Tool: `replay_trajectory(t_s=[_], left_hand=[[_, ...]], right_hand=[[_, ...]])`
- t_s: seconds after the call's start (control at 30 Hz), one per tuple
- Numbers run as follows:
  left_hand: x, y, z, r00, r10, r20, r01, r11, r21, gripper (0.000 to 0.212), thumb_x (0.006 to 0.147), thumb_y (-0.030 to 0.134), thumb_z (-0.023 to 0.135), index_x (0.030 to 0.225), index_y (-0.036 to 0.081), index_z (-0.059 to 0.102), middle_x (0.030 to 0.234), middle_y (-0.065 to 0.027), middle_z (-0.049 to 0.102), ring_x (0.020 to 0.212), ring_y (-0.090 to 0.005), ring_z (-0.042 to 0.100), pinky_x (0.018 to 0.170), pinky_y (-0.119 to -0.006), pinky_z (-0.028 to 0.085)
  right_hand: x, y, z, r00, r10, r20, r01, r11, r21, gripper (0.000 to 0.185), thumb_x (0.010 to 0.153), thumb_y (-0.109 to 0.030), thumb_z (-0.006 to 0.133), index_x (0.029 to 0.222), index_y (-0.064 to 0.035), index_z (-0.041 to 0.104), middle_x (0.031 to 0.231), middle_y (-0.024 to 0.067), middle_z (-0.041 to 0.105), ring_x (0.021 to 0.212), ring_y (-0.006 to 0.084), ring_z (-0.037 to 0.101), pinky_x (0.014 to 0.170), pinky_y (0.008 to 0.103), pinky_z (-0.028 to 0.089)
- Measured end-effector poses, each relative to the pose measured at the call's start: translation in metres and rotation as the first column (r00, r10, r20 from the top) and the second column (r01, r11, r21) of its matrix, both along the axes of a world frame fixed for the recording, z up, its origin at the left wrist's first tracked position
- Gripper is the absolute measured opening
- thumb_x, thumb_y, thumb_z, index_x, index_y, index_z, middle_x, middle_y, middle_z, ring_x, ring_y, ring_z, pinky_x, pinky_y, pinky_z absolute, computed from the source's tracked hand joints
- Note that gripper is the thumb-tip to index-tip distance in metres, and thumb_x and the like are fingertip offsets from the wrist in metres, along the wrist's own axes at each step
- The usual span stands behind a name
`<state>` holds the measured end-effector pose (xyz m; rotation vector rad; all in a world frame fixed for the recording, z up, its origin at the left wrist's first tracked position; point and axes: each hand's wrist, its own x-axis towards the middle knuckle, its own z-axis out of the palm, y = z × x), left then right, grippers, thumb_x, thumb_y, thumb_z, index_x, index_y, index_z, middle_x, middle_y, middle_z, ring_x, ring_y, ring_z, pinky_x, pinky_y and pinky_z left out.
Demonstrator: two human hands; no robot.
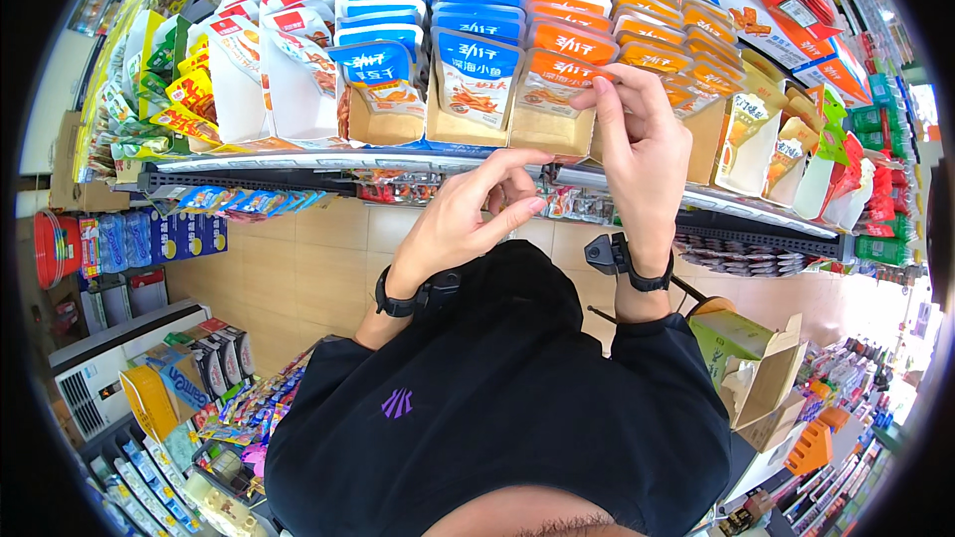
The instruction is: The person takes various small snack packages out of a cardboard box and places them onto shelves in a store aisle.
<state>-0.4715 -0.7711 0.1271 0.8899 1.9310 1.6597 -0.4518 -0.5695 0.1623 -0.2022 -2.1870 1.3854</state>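
My right hand (645, 130) is at the right edge of the front orange snack packet (556, 82), its fingertips touching the packet. Whether they pinch it is unclear. That packet stands in an open cardboard display box (550, 136) with more orange packets behind it. Just below the box, my left hand (474, 209) holds nothing; its thumb and index finger are apart, and the index fingertip is close to the shelf's front edge (321, 161). Blue snack packets (477, 78) fill the boxes to the left. Orange-yellow packets (656, 56) stand in rows to the right.
White display boxes (242, 115) and yellow packets (195, 93) line the shelf's left part. Gold packets (746, 127) stand further right. Below hang blue packets (239, 198). Behind me are an opened green carton (735, 339) and a shelf of colourful packets (254, 410).
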Motion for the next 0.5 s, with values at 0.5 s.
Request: replay_trajectory(t_s=[0.5], left_hand=[[0.011, 0.002, 0.002, 1.000, -0.004, -0.029, 0.004, 1.000, -0.015, 0.042, 0.098, 0.010, 0.067, 0.137, 0.003, 0.056, 0.088, -0.0022, 0.065, 0.076, -0.0099, 0.058, 0.071, -0.026, 0.048]], right_hand=[[0.027, -0.010, 0.009, 0.998, 0.024, -0.060, -0.014, 0.986, 0.165, 0.041, 0.095, -0.004, 0.068, 0.135, -0.0051, 0.058, 0.093, 0.0035, 0.075, 0.050, 0.0032, 0.048, 0.047, 0.0224, 0.038]])
